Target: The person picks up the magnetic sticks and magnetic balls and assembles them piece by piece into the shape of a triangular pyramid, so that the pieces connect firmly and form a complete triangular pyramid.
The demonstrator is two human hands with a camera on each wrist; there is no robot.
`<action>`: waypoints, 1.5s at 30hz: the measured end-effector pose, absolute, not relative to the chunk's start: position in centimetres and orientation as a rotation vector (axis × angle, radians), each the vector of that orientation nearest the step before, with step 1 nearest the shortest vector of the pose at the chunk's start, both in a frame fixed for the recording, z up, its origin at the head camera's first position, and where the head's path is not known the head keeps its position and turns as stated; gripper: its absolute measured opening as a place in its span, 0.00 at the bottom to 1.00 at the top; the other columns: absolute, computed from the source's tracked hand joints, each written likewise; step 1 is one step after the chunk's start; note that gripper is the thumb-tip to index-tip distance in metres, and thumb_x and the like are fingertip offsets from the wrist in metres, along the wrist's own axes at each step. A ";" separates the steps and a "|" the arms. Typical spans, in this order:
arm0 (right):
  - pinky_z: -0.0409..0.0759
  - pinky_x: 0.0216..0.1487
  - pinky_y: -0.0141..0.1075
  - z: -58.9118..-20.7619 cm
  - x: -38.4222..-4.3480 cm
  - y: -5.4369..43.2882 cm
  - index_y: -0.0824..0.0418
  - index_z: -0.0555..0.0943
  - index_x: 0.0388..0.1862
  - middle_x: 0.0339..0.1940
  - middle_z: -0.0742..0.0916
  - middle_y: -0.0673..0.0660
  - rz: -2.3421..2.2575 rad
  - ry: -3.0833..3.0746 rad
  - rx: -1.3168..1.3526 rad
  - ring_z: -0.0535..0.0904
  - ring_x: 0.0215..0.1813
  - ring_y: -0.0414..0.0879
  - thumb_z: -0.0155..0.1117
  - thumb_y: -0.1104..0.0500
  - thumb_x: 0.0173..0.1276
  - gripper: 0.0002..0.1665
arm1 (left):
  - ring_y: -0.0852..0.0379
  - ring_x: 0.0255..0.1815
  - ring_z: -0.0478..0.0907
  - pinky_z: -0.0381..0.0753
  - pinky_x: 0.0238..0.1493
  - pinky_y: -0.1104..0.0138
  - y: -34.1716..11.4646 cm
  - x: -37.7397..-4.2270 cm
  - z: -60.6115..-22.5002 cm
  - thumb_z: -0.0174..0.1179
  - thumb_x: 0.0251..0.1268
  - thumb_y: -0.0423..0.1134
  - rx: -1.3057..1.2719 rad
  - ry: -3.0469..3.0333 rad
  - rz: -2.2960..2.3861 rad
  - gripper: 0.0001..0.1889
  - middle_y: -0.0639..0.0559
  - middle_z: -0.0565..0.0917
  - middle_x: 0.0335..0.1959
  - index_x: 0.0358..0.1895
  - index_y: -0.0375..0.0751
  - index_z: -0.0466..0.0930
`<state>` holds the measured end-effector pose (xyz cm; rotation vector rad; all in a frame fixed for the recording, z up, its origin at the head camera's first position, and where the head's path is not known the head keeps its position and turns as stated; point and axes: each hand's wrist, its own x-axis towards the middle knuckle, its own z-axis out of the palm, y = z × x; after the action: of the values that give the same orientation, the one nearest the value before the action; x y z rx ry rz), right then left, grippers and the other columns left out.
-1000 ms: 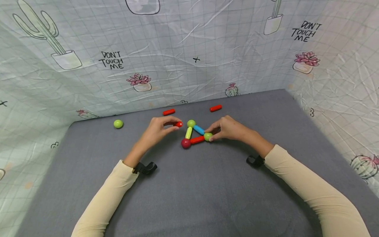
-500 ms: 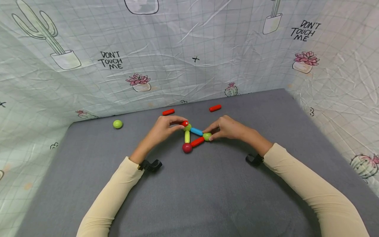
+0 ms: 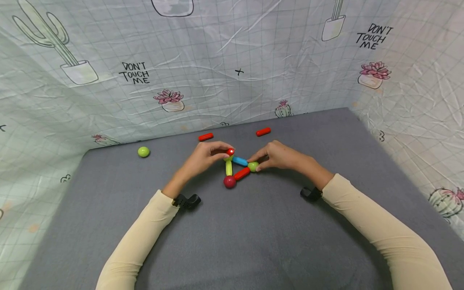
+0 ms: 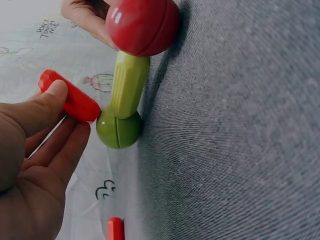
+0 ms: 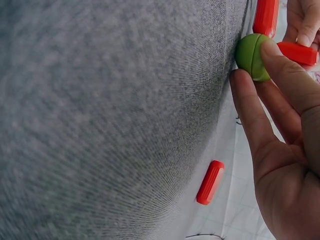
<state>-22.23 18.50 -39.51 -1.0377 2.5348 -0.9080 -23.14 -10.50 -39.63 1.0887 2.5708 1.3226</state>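
My left hand (image 3: 207, 158) pinches a red rod (image 4: 75, 97) between thumb and fingers. In the left wrist view, the rod's lower end touches a green ball (image 4: 119, 127) at the far left corner of a flat triangle on the table. A yellow-green rod (image 3: 228, 168) runs from that ball to a dark red ball (image 3: 230, 181) at the near corner. The other sides are a blue rod (image 3: 240, 161) and a second red rod (image 3: 242, 173). Both meet at another green ball (image 3: 252, 166), which my right hand (image 3: 280, 156) holds between thumb and fingers.
Two loose red rods lie near the back edge, a left one (image 3: 206, 137) and a right one (image 3: 263, 131). A spare green ball (image 3: 143, 152) sits at the back left. Behind the grey table (image 3: 246, 237) hangs a printed cloth (image 3: 217, 88).
My left hand has brought its red rod rightward onto the triangle's far left green ball. The triangle has turned slightly, its dark red ball shifting nearer. My right hand stays on its ball.
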 end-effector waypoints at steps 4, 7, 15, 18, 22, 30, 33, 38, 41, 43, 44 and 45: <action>0.86 0.48 0.38 -39.5 -22.3 18.4 0.54 0.88 0.56 0.50 0.91 0.51 -0.896 2.533 -1.044 0.86 0.50 0.42 0.78 0.59 0.62 0.22 | 0.58 0.45 0.84 0.85 0.47 0.67 -10.4 -23.1 -39.7 0.66 0.68 0.33 1.091 2.563 1.321 0.12 0.50 0.88 0.47 0.53 0.39 0.86; 0.86 0.48 0.38 -39.5 -22.3 18.4 0.54 0.88 0.56 0.50 0.90 0.51 -0.887 2.536 -1.050 0.86 0.50 0.42 0.78 0.59 0.62 0.22 | 0.58 0.44 0.84 0.84 0.47 0.67 -10.4 -23.1 -39.7 0.66 0.69 0.33 1.077 2.575 1.296 0.12 0.49 0.88 0.47 0.53 0.38 0.86; 0.85 0.54 0.41 -39.3 -22.7 18.3 0.56 0.87 0.58 0.55 0.89 0.54 -0.844 2.555 -1.120 0.85 0.56 0.47 0.75 0.62 0.64 0.22 | 0.55 0.45 0.82 0.83 0.48 0.66 -10.5 -22.8 -39.5 0.66 0.68 0.32 1.018 2.564 1.256 0.11 0.46 0.88 0.47 0.51 0.35 0.86; 0.84 0.56 0.44 -39.2 -23.0 18.0 0.59 0.87 0.58 0.56 0.89 0.56 -0.833 2.583 -1.177 0.84 0.57 0.50 0.74 0.65 0.64 0.22 | 0.55 0.47 0.83 0.84 0.50 0.65 -11.0 -22.2 -39.5 0.67 0.67 0.31 0.999 2.529 1.280 0.10 0.46 0.87 0.46 0.50 0.35 0.86; 0.83 0.58 0.46 -39.3 -23.6 17.4 0.60 0.87 0.58 0.56 0.88 0.57 -0.825 2.608 -1.243 0.84 0.58 0.51 0.74 0.67 0.64 0.22 | 0.54 0.47 0.83 0.84 0.51 0.65 -11.6 -21.5 -39.6 0.68 0.66 0.31 0.982 2.499 1.310 0.10 0.46 0.87 0.47 0.48 0.35 0.86; 0.80 0.63 0.50 -39.8 -24.3 16.6 0.62 0.85 0.60 0.58 0.87 0.59 -0.820 2.620 -1.345 0.81 0.63 0.55 0.71 0.69 0.66 0.22 | 0.54 0.46 0.83 0.85 0.51 0.64 -12.5 -21.3 -39.9 0.71 0.62 0.31 0.969 2.551 1.294 0.12 0.46 0.86 0.48 0.49 0.35 0.87; 0.80 0.63 0.49 -39.9 -24.3 16.5 0.62 0.85 0.60 0.59 0.87 0.58 -0.837 2.614 -1.339 0.81 0.63 0.54 0.71 0.70 0.66 0.22 | 0.53 0.48 0.84 0.85 0.54 0.61 -12.7 -21.5 -39.8 0.72 0.61 0.31 0.974 2.582 1.255 0.13 0.46 0.87 0.47 0.49 0.36 0.87; 0.80 0.63 0.49 -40.0 -24.3 16.6 0.60 0.85 0.61 0.59 0.87 0.57 -0.826 2.611 -1.336 0.81 0.64 0.53 0.70 0.69 0.67 0.23 | 0.54 0.49 0.85 0.84 0.55 0.60 -13.0 -21.7 -39.9 0.74 0.60 0.34 0.955 2.631 1.188 0.14 0.50 0.89 0.46 0.49 0.40 0.89; 0.81 0.61 0.47 -39.7 -24.5 17.0 0.60 0.85 0.61 0.59 0.87 0.56 -0.808 2.597 -1.329 0.82 0.63 0.52 0.71 0.68 0.67 0.23 | 0.57 0.49 0.86 0.85 0.54 0.62 -13.0 -21.7 -40.0 0.75 0.59 0.36 0.907 2.659 1.166 0.13 0.53 0.90 0.45 0.48 0.43 0.90; 0.83 0.59 0.45 -39.4 -24.8 17.5 0.59 0.85 0.61 0.58 0.87 0.56 -0.804 2.611 -1.296 0.83 0.60 0.51 0.70 0.67 0.68 0.22 | 0.59 0.48 0.86 0.85 0.53 0.62 -12.9 -21.8 -40.0 0.75 0.59 0.37 0.884 2.676 1.151 0.13 0.55 0.90 0.44 0.48 0.45 0.91; 0.84 0.57 0.45 -39.2 -25.1 17.8 0.59 0.85 0.61 0.58 0.88 0.56 -0.808 2.628 -1.270 0.84 0.58 0.50 0.70 0.67 0.69 0.22 | 0.59 0.48 0.86 0.85 0.53 0.62 -12.9 -21.8 -40.0 0.75 0.59 0.38 0.877 2.680 1.146 0.13 0.55 0.90 0.44 0.48 0.46 0.91; 0.84 0.56 0.44 -38.9 -25.3 18.2 0.60 0.85 0.61 0.57 0.88 0.57 -0.819 2.652 -1.234 0.85 0.55 0.49 0.69 0.67 0.69 0.22 | 0.60 0.48 0.86 0.85 0.53 0.62 -12.9 -21.8 -40.0 0.75 0.59 0.39 0.873 2.681 1.143 0.13 0.56 0.90 0.44 0.48 0.46 0.91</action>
<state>-25.29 18.19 -38.94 -1.2336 2.6518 -0.8188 -21.79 -12.86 -40.00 0.8726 2.6810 1.1428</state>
